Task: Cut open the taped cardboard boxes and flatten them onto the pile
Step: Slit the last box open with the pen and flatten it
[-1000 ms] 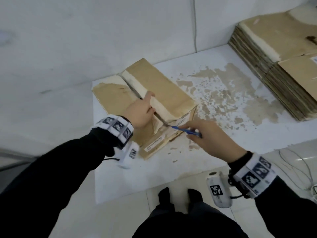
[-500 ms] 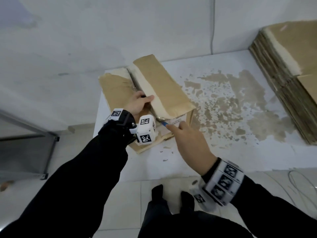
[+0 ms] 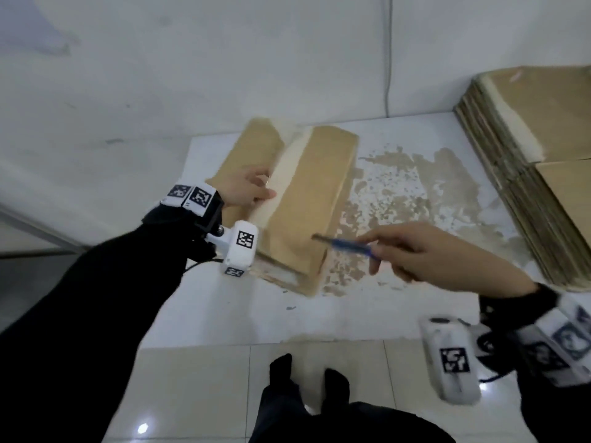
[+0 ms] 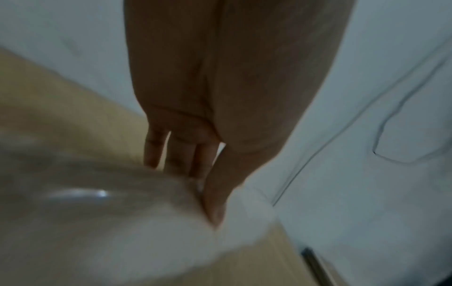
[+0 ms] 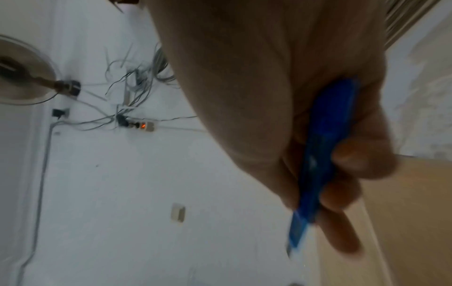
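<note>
A brown cardboard box (image 3: pixel 307 199) with a pale tape strip (image 3: pixel 281 183) along its top seam lies on the white table (image 3: pixel 351 314). My left hand (image 3: pixel 256 188) rests on the box's left flap beside the tape, fingers (image 4: pixel 181 152) straight and blurred. To the right of the box, my right hand (image 3: pixel 380 251) grips a blue utility knife (image 3: pixel 347 246), whose blade tip hovers over the near right corner. In the right wrist view my fingers (image 5: pixel 352 162) curl round the knife (image 5: pixel 322 154). The pile of flattened boxes (image 3: pixel 543 148) is stacked at the far right.
Brown paper residue (image 3: pixel 409 187) stains the tabletop between box and pile. A white wall with a thin cable (image 3: pixel 388 59) stands behind. My feet (image 3: pixel 303 378) stand on tiled floor below the table's front edge. A power strip with tangled cables (image 5: pixel 144 125) shows in the right wrist view.
The knife has left the slit at the box's near end and drawn back to the right. My left hand shifted from the seam's gap onto the left flap. The box appears turned.
</note>
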`<state>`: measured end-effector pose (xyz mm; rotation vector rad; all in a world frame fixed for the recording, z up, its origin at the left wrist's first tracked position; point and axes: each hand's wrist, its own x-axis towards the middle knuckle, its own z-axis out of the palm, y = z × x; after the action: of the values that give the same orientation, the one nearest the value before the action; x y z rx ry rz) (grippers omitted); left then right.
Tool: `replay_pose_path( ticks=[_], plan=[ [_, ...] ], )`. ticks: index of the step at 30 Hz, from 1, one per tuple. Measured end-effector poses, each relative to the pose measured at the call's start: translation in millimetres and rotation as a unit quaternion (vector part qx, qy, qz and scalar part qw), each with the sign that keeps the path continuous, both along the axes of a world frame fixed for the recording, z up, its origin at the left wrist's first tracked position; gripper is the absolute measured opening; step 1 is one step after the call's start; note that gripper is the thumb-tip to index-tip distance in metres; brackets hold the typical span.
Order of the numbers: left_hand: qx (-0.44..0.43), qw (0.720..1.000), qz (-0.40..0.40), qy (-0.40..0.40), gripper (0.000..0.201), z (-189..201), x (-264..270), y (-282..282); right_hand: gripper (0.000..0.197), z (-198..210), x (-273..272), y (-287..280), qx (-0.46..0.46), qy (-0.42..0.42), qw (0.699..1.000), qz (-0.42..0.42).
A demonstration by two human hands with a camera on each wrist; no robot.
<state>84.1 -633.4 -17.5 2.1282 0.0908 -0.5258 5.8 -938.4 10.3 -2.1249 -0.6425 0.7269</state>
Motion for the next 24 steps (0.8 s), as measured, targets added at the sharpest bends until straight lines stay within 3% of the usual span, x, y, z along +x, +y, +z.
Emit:
replay_pose_path(
  ticks=[1,3,5,7,9,12,14,16,18,20,22,24],
  plan=[
    [0.083,0.994,-0.067,0.004,0.010,9,4,6,0.021,1,9,-5,0.041,-0.004,0.998,-0.047],
    [0.268,0.948,-0.169,-0.007,0.021,21,12,16,0.021,-15,35,-11,0.078,-0.062,0.978,-0.186],
    [0.398,0.899,-0.182,-0.036,0.032,27,20,21,0.017,-37,54,-5,0.032,-0.129,0.953,-0.273],
    [0.454,0.876,-0.148,-0.071,0.036,26,20,17,0.015,-60,54,12,0.028,-0.086,0.952,-0.293],
    [0.434,0.891,-0.110,-0.073,0.033,16,14,8,0.016,-74,39,35,0.121,0.050,0.944,-0.303],
    [0.346,0.934,-0.062,-0.069,0.058,-9,-12,-12,0.020,-83,20,52,0.217,0.109,0.909,-0.340],
    [0.341,0.932,-0.081,-0.095,0.066,-28,-32,-31,0.019,-86,18,52,0.260,0.154,0.890,-0.341],
    [0.349,0.923,-0.085,-0.137,0.071,-46,-44,-46,0.019,-85,19,50,0.240,0.168,0.904,-0.311],
    [0.350,0.915,-0.060,-0.191,0.078,-58,-47,-51,0.020,-84,28,46,0.144,0.089,0.944,-0.282],
    [0.356,0.906,-0.040,-0.227,0.084,-61,-42,-50,0.024,-82,44,36,0.033,-0.066,0.967,-0.245],
    [0.360,0.897,-0.026,-0.253,0.083,-59,-35,-49,0.026,-80,60,25,-0.052,-0.175,0.961,-0.205],
    [0.350,0.889,-0.005,-0.295,0.079,-59,-30,-51,0.024,-74,73,18,-0.104,-0.228,0.952,-0.178]
  ],
)
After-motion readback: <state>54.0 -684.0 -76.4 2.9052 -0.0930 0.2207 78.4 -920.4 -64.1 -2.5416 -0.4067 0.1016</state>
